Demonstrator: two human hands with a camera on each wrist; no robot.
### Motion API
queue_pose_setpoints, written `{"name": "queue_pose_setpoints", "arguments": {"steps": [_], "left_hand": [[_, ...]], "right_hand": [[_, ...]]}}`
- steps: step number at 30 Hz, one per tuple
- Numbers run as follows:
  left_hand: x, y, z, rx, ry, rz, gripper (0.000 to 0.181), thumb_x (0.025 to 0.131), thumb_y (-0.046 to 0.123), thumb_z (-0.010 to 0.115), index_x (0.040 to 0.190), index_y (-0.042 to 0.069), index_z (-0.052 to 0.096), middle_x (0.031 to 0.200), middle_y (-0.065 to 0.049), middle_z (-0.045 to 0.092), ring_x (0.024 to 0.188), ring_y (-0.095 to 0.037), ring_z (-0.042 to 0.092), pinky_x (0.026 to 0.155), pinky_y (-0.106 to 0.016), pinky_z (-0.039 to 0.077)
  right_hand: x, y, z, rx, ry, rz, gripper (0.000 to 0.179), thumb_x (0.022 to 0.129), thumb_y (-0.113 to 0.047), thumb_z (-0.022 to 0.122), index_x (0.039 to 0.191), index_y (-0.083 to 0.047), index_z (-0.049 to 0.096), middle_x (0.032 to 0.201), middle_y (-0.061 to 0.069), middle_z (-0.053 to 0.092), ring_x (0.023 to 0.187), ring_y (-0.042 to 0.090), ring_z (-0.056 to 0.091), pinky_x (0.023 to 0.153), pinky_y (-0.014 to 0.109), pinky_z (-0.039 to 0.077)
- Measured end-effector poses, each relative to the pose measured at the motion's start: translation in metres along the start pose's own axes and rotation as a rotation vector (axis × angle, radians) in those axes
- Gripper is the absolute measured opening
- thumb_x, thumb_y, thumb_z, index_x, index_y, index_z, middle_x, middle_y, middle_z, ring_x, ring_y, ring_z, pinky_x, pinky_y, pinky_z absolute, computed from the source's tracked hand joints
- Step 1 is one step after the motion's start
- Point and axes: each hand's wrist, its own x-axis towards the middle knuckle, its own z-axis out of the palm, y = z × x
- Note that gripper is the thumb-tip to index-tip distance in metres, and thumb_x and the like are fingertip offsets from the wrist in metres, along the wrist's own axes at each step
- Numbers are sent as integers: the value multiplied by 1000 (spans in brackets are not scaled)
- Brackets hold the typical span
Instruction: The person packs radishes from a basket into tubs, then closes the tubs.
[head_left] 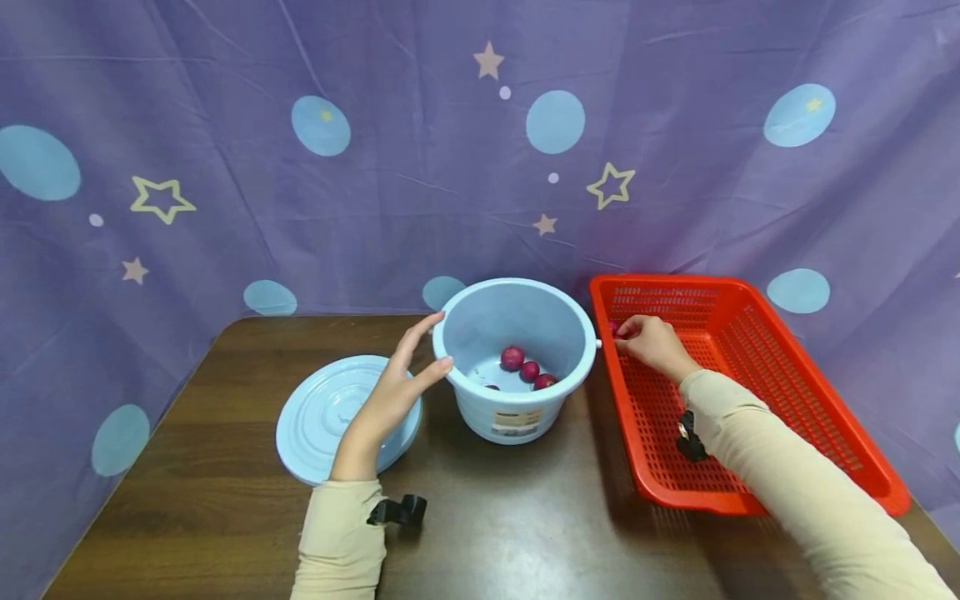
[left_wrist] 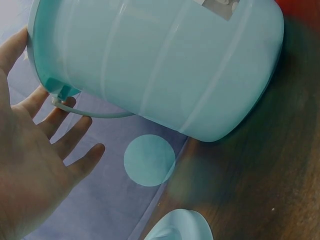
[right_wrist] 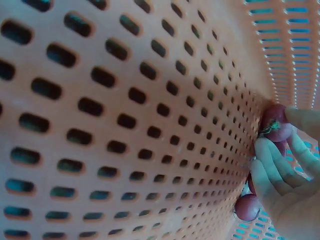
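My left hand (head_left: 392, 392) touches the left rim of a light blue bucket (head_left: 498, 408), fingers spread and fairly straight. In the left wrist view, the fingers (left_wrist: 72, 137) lie near the bucket's handle (left_wrist: 100, 115), not curled round it. Several red radishes (head_left: 512, 358) lie on the bucket's bottom. Inside a red perforated basket (head_left: 630, 442), my right hand (head_left: 655, 343) reaches to the left wall. Thumb and fingers pinch a radish (right_wrist: 276, 125) with a green stem stub, close to that wall. Below it sits another radish (right_wrist: 247, 207); others are partly hidden behind the fingers.
A light blue round lid (head_left: 315, 425) lies on the wooden table (head_left: 202, 467), left of the bucket and partly behind my left forearm. The basket stands close to the bucket's right. A purple patterned curtain (head_left: 420, 167) hangs behind the table.
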Motion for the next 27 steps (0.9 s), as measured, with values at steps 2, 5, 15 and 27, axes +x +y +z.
{"name": "queue_pose_setpoints", "arguments": {"steps": [2,5,15,27], "left_hand": [[0,0,0,-2,1,-2,64,96,29,62,154,29,35,158,3,26,144,-22,21,113,-63,15],[0,0,0,3,3,-5,64,96,30,63,153,30,35,158,5,27,145,-21,19,113,-63,13],[-1,1,1,3,2,-16,63,96,32,63,152,34,35,158,8,25,146,-18,14,114,-63,10],[0,3,0,17,9,-22,63,96,33,64,153,35,35,158,9,25,146,-17,15,114,-60,11]], "right_hand": [[-1,0,-1,7,-15,1,28,88,-18,73,104,4,68,90,16,69,77,26,59,69,34,47],[-2,-1,-6,41,-64,1,32,89,-18,71,108,7,67,85,14,70,73,22,61,65,30,48],[-8,-19,-41,246,-248,27,41,101,-14,52,127,18,55,92,16,69,75,15,65,73,35,57],[-14,-43,-73,316,-186,-6,43,101,-21,52,132,9,55,105,13,68,74,8,64,68,23,55]]}}
